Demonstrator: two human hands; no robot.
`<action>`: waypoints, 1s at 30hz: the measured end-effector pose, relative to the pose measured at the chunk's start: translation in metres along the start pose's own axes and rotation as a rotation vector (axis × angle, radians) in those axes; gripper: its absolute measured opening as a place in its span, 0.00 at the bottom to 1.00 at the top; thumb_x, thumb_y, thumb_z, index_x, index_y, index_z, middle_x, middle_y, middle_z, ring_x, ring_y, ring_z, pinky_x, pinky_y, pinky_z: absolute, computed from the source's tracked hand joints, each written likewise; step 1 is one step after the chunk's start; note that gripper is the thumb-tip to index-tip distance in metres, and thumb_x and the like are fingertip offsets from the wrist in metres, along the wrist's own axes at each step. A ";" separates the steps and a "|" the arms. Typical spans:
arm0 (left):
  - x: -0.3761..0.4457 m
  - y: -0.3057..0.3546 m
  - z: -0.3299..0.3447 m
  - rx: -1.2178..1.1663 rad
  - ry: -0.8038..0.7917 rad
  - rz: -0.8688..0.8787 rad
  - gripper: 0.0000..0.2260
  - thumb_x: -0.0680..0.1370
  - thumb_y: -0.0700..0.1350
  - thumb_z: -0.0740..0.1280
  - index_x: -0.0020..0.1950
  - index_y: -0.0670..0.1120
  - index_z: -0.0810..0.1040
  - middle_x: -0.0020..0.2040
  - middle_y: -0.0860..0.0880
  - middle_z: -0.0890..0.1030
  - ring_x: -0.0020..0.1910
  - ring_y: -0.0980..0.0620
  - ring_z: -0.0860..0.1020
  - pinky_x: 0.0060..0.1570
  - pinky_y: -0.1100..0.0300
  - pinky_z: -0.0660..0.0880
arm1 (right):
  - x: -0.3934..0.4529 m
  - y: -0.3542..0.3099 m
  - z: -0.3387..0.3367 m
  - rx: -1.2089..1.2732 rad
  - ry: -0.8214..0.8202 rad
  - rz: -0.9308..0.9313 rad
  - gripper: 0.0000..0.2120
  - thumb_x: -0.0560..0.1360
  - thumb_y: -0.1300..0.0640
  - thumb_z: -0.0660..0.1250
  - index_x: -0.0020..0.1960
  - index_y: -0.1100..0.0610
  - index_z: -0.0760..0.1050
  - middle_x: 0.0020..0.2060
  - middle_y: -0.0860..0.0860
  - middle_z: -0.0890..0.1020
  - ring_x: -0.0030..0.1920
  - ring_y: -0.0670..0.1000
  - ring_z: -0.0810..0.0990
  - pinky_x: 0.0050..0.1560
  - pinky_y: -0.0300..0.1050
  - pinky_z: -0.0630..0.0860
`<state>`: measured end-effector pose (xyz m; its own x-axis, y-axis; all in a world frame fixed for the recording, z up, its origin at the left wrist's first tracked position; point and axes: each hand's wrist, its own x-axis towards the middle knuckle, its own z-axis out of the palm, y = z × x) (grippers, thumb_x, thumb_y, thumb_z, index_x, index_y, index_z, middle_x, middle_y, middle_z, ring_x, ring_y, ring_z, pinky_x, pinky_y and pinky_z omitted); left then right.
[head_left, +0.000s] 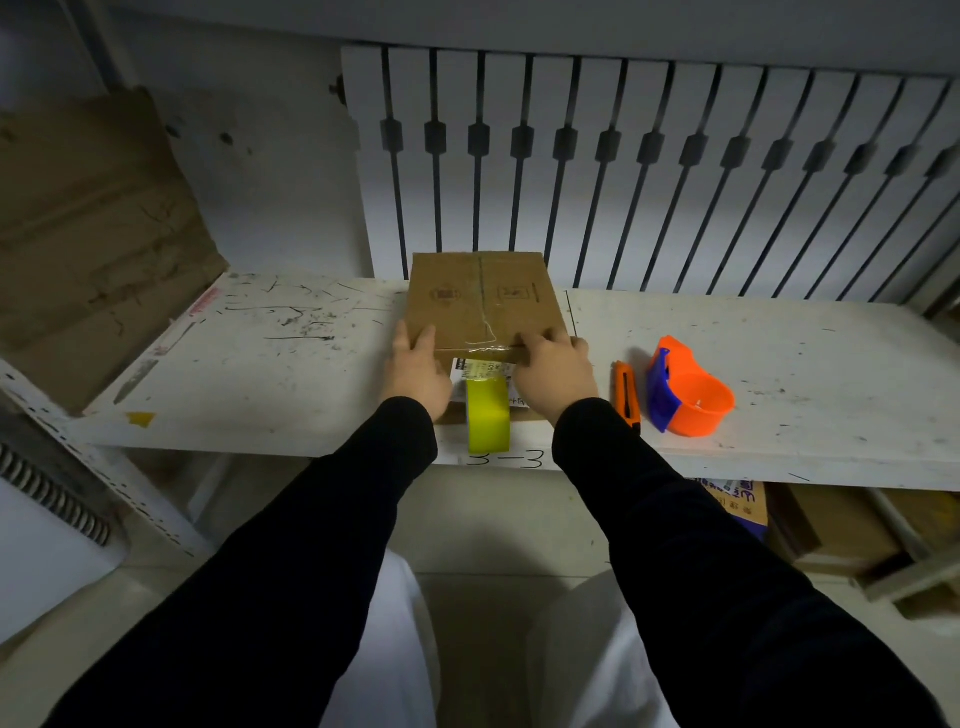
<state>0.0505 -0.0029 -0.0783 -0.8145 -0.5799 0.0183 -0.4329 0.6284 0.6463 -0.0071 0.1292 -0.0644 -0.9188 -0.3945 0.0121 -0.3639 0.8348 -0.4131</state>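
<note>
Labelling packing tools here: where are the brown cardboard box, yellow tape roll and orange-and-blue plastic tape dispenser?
Brown cardboard box (483, 301): head view, top face.
Yellow tape roll (488, 423): head view, outer band.
Orange-and-blue plastic tape dispenser (696, 423): head view, orange ring wall.

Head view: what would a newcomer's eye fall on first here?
First the brown cardboard box in the middle of the scuffed white table, held at its near corners by the left hand and the right hand. Next the bright colours: a yellow tape roll on edge between the wrists, and to the right an orange-and-blue tape dispenser with an orange utility knife beside it.
</note>
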 end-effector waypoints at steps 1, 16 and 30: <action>-0.001 -0.001 -0.001 0.005 0.019 -0.007 0.25 0.80 0.37 0.57 0.76 0.47 0.56 0.78 0.44 0.51 0.75 0.42 0.61 0.72 0.52 0.62 | -0.002 0.000 0.000 0.000 0.022 -0.004 0.20 0.75 0.58 0.55 0.66 0.54 0.69 0.65 0.59 0.70 0.65 0.64 0.64 0.65 0.56 0.67; 0.005 0.013 0.004 0.452 0.102 0.180 0.25 0.80 0.59 0.46 0.76 0.52 0.56 0.79 0.45 0.51 0.78 0.42 0.45 0.74 0.44 0.44 | 0.001 -0.001 0.011 -0.160 0.089 -0.135 0.26 0.78 0.42 0.54 0.74 0.48 0.59 0.76 0.54 0.56 0.77 0.59 0.50 0.75 0.55 0.48; 0.017 -0.001 0.007 0.405 -0.007 0.170 0.27 0.77 0.63 0.52 0.75 0.55 0.58 0.78 0.47 0.56 0.77 0.43 0.50 0.72 0.44 0.57 | 0.021 0.006 0.029 -0.254 0.163 -0.142 0.29 0.77 0.38 0.51 0.73 0.50 0.60 0.73 0.54 0.65 0.74 0.59 0.59 0.71 0.55 0.57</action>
<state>0.0340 -0.0094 -0.0840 -0.8894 -0.4478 0.0925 -0.4077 0.8682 0.2830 -0.0236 0.1145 -0.0934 -0.8613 -0.4642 0.2068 -0.4975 0.8532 -0.1565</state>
